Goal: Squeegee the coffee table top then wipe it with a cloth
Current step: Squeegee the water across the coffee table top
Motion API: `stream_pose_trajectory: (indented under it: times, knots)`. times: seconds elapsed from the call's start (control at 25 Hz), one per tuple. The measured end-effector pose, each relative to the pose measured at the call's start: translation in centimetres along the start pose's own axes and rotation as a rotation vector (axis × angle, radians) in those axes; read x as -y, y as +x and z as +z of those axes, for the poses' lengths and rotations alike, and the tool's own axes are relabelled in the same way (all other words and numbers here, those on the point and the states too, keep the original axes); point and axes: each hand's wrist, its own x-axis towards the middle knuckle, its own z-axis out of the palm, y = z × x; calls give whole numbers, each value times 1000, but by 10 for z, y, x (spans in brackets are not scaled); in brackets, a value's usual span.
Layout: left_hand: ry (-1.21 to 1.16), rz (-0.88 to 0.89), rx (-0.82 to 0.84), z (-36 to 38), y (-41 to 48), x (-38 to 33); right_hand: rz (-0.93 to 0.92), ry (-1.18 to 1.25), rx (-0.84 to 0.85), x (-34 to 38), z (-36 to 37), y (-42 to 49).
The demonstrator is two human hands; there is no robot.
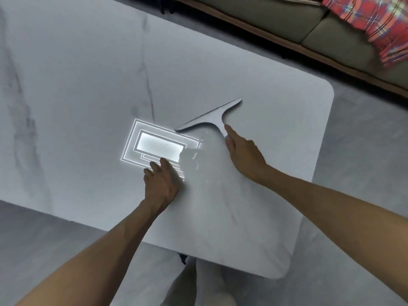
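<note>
Gripping the handle of the grey squeegee (209,118), the right hand (242,153) has its index finger laid straight along the stem, while the other fingers curl round the part hidden under the palm. The squeegee's blade rests on the pale marbled counter (265,195), slanting from lower left to upper right, near the counter's rounded far right corner. The left hand (162,182) lies flat on the counter with fingers straight and slightly spread, holding nothing. It is near the right hand and apart from the blade. Its fingertips overlap a bright rectangular reflection (154,146) (a ceiling light, by its look). Between the two hands a thin film of water (194,160) glints on the surface. Beyond the far edge stands an olive sofa (276,18) with red plaid fabric (375,25) draped on it, and grey floor (364,151) surrounds the counter.
</note>
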Motion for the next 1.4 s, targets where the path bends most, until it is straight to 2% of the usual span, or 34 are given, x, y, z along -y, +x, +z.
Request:
stream_pose_trajectory:
  times: [0.04, 0.2, 0.36, 0.44, 0.56, 0.72, 0.92, 1.04, 1.12, 1.16, 1.24, 1.32, 1.4]
  knots:
    - [12, 9, -19, 5, -4, 4, 15, -50, 1, -15, -2, -5]
    - [-22, 13, 115, 20, -17, 17, 26, -238, 63, -73, -9, -79]
    - [-91, 20, 142, 26, -13, 21, 57, -303, 74, -110, -35, -107]
    - [-68, 37, 124, 31, -11, 23, 46, -252, 22, -103, -50, -93]
    - [46, 122, 66, 41, -11, 28, 62, -79, -121, -65, -63, -27]
    - [80, 91, 82, 43, -5, 27, 210, 74, -125, -36, -48, 21]
    - [84, 68, 115, 46, -2, 25, 113, -69, -107, -82, -2, -64]
    - [80, 52, 145, 42, -4, 25, 124, -132, 0, -108, -3, -120]
    - [72, 89, 159, 37, -7, 29, 122, -147, 2, -103, -13, -126]
    - [23, 102, 141, 33, -11, 32, 117, -111, -23, -93, -18, -118]
    - [-138, 99, -11, 27, -24, 40, 103, -41, -81, -60, -23, -83]
    - [-283, 30, -158, 26, -41, 48, 108, 18, -119, -20, -16, -36]
    - [-347, -31, -223, 30, -56, 62, 80, 9, -112, 19, 4, -7]
